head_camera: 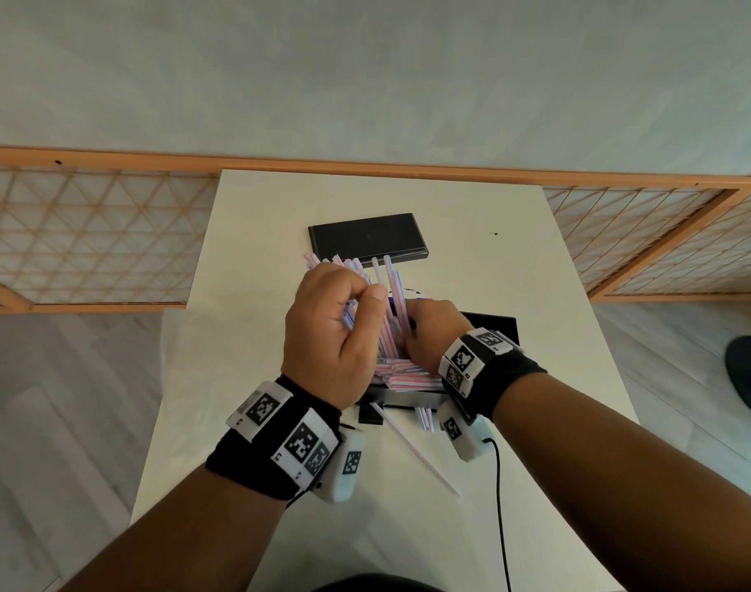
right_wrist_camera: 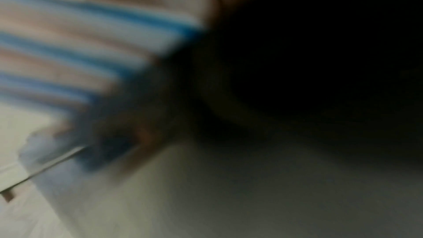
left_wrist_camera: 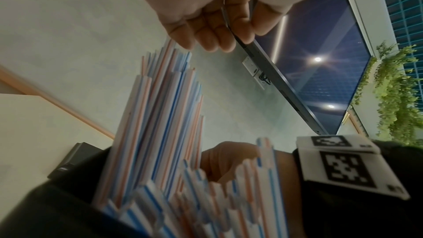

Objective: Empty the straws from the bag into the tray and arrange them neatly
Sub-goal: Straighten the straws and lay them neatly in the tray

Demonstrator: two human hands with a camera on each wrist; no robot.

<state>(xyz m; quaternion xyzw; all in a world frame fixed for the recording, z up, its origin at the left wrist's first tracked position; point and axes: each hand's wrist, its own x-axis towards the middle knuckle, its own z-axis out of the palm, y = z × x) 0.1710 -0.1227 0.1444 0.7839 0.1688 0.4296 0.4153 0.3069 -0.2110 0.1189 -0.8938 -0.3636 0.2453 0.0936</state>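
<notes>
Black cable runs up the near part of the white counter to the unit under my right wrist. Just left of it, 1 loose straw lies slanted on the counter, and a few more straw ends stick out past the near edge of the dark tray.

Beyond that I see both of my wrists in black bands with white marker tags. My left hand is raised over the tray, its fingers curled with the thumb pressed against them, holding a fan of red, white and blue striped straws that stand nearly upright. In the left wrist view the same bundle rises from the tray toward the curled fingers. My right hand is just beside the left, pressed against the right side of the standing straws; whether its fingers are closed around them I cannot tell, since the right wrist view is blurred and dark, showing only blue and white stripes.

Under the hands a heap of straws lies roughly flat in the tray.

Farther back a dark rectangular lid or second tray sits flat on the counter, just beyond the straw tips. Behind the counter runs a wooden lattice rail and a pale wall.
</notes>
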